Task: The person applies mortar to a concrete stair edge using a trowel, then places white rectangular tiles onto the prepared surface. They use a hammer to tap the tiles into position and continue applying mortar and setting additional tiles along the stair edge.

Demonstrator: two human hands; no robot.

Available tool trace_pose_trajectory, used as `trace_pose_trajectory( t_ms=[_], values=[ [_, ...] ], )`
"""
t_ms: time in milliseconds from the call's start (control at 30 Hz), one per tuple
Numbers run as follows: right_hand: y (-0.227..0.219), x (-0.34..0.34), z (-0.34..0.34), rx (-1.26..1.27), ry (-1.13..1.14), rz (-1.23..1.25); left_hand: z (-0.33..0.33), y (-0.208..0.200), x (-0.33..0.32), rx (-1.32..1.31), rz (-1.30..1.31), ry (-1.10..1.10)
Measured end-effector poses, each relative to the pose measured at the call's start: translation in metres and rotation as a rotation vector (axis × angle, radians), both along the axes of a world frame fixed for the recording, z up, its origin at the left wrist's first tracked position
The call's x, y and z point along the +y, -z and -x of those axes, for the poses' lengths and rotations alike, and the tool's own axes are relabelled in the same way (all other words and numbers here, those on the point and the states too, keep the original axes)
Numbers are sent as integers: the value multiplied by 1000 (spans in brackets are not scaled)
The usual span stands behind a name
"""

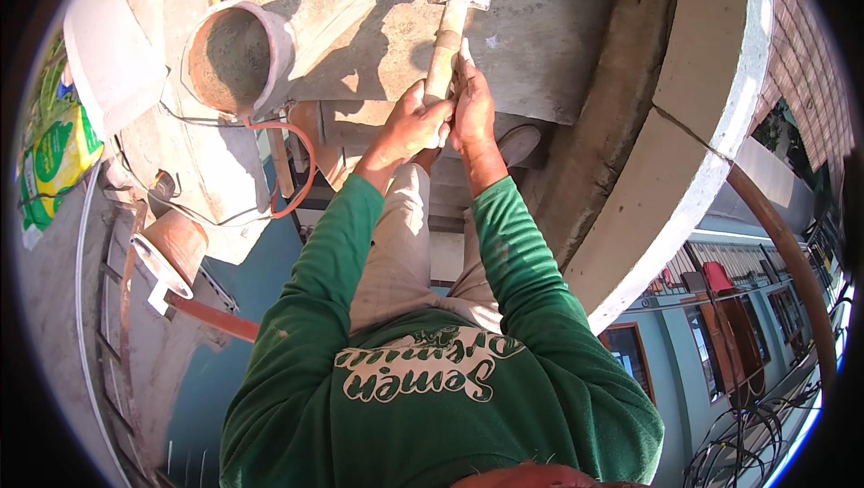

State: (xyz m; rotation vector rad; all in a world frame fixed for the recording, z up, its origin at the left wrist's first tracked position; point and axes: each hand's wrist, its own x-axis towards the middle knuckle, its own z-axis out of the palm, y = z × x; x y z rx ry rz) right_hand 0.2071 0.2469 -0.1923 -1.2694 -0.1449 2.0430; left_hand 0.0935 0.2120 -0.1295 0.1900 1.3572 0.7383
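Note:
A hammer (444, 49) with a thick pale handle and a short, whitish-crusted metal head points away from me over the concrete. My left hand (416, 125) is closed around the lower end of its handle. Pressed against the handle's right side is my right hand (473, 112), closed too, its fingers partly hidden. A narrow pale tip (465, 49) sticks up beside the handle above my right hand; I cannot tell whether it is a finger or a separate piece.
A bucket (281, 38) with grey mortar stands at the left, near a white tub (115, 61) and an orange hose (310, 151). An upturned-looking clay-coloured bucket (180, 250) lies lower left. A curved concrete wall (621, 191) rises on the right. Steps descend beneath me.

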Motion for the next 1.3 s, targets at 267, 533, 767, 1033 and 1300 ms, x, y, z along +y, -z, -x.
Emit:
trace_pose_trajectory(
  t_ms=[267,533,767,1033,1300],
  values=[
    [-21,-2,-7,-24,-81,-150,-1,-14,4,538,-200,433],
    [-9,-9,-8,14,-42,-202,-11,-50,22,775,-189,679],
    [2,-9,-8,4,-67,-282,-21,-63,26,1002,-188,796],
    [-9,18,-18,-31,-133,-244,-14,-49,33,1206,-212,921],
    [-46,118,-65,-260,-424,-279,13,-41,-45,1030,-110,819]
  ],
)
